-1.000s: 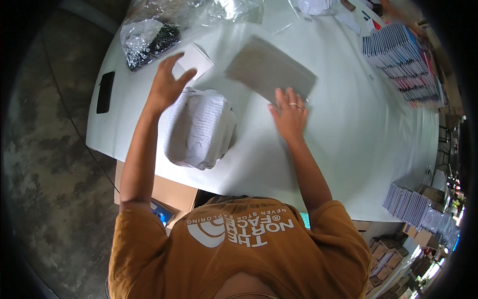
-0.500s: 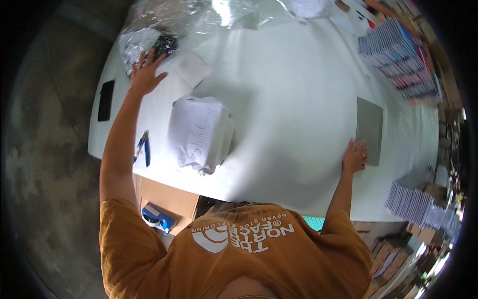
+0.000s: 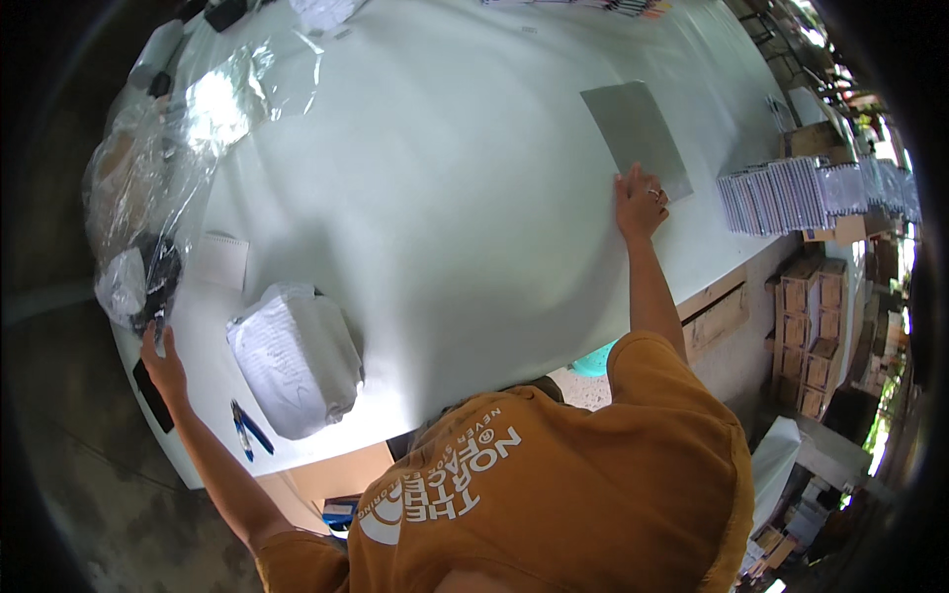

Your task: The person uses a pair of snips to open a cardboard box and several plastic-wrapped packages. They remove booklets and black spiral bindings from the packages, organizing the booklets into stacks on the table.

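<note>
My left hand (image 3: 165, 371) is at the table's left edge, fingers apart, its fingertips at the near end of a clear plastic bag (image 3: 124, 188) with dark and white contents. A black phone (image 3: 153, 397) lies beside that hand, partly covered by it. My right hand (image 3: 641, 205) rests its fingers on the near edge of a flat grey sheet (image 3: 638, 133); a ring shows on one finger. To the right of my left hand sits a bundle wrapped in white material (image 3: 297, 366). Blue-handled pliers (image 3: 250, 430) lie next to it. Behind the bundle is a small white spiral pad (image 3: 219, 260).
Stacks of spiral-bound booklets (image 3: 776, 200) stand at the table's right end. Wooden crates (image 3: 813, 331) are beyond the table on the right. A blue tape dispenser (image 3: 339, 512) and a turquoise object (image 3: 596, 361) show below the front edge of the white table (image 3: 445, 217).
The whole view has turned and shifted. My left hand has come back along the plastic bag to beside the phone. My right hand is still at the grey sheet's near edge.
</note>
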`<state>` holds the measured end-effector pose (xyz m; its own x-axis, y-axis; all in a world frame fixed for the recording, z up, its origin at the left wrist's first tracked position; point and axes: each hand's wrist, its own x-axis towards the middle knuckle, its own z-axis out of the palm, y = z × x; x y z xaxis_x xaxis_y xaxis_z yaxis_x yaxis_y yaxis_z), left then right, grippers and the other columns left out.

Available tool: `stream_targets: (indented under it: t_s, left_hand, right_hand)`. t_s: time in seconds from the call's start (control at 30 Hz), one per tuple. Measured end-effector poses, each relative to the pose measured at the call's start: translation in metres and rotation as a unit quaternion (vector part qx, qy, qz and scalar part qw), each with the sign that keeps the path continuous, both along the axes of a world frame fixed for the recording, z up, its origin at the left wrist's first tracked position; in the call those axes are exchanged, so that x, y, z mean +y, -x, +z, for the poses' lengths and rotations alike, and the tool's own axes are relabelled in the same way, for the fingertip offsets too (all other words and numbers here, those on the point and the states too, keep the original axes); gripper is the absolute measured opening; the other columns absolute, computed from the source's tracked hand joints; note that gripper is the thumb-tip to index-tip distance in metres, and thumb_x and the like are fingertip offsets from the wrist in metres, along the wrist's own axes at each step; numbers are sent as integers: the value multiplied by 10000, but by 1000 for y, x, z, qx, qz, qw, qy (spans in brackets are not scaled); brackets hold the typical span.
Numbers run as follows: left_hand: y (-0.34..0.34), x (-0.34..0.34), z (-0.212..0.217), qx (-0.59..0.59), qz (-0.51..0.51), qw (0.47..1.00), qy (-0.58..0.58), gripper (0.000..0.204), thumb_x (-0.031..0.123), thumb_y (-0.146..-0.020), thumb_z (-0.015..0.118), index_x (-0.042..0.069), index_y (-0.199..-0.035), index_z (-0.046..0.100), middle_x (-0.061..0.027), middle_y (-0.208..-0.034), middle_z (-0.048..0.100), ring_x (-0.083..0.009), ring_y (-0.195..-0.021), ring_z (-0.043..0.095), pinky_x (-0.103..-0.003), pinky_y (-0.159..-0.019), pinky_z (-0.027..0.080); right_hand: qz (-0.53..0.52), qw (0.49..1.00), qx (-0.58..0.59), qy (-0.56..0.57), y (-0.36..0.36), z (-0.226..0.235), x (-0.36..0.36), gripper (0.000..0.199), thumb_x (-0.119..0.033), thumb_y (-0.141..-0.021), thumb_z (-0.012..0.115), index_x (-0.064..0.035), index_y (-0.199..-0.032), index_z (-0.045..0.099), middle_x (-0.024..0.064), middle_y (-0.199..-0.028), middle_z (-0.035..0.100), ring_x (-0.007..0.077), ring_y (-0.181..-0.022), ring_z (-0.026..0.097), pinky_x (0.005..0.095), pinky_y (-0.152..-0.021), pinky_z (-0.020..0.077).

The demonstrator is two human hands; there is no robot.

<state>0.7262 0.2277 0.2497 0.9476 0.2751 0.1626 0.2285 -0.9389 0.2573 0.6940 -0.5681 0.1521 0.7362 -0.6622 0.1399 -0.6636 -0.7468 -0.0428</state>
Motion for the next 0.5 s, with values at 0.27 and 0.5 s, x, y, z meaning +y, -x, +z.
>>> stream_targets:
  t_s: [0.27,0.5]
  left_hand:
    - [144,-50,-10,-97,109,943,301,403,240,-902,554,-20,-1208,521,-142,-1196,559,-223,-1097,524,-320,-944,394]
    - [181,-164,30,-53,88,938,331,525,336,-862,601,32,-1268,466,-185,-1255,502,-293,-1152,492,-378,-941,407]
  right_hand:
    - [97,988,-115,45,-20,-20,24,561,-454,-871,490,-195,-1356,377,127,-1400,324,380,-1266,274,586,-975,235]
    - [387,720,-174,-550,0,43,265,357,-52,-860,566,-28,-1214,527,100,-1116,606,165,-1041,550,286,-887,425]
